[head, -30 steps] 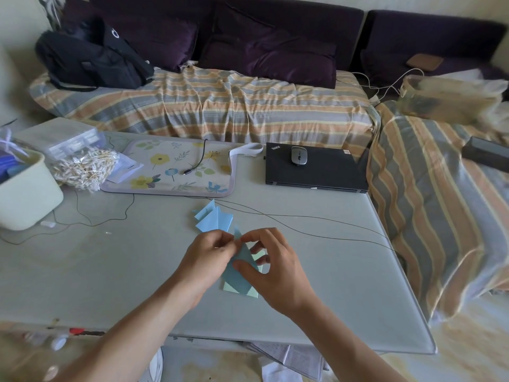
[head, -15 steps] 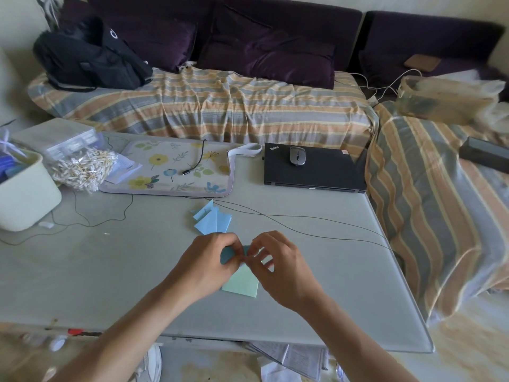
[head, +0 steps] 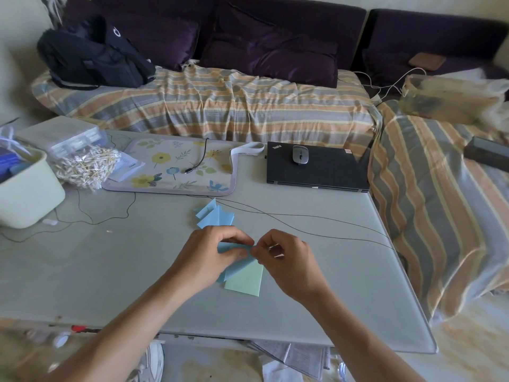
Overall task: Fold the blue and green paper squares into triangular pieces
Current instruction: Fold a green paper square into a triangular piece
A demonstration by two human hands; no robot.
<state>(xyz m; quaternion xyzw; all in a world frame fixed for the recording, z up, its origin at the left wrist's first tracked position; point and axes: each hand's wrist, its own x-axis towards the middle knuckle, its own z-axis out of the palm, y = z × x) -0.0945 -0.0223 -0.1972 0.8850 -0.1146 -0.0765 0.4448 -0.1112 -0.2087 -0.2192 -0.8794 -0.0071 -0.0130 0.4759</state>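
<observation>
A blue paper piece [head: 236, 260] is pinched between both hands just above the grey table [head: 96, 271], partly folded with one flap hanging down. My left hand [head: 212, 255] grips its left part with thumb and fingers. My right hand [head: 286, 260] pinches its right tip. Under them a pale green paper square [head: 246, 281] lies flat on the table. Beyond the hands rests a small heap of folded blue paper pieces [head: 214, 216].
A thin black cable [head: 303, 224] runs across the table past the heap. A flowered mat [head: 179, 166], a shut black laptop [head: 316, 169] with a mouse [head: 300, 154], a bag of small sticks [head: 85, 164] and a pale bin [head: 24, 188] stand further back. Striped sofas border the far and right sides.
The blue piece went from held upright and open to squeezed between both hands, and now one flap hangs down over the green square. Both hands stayed over the same spot.
</observation>
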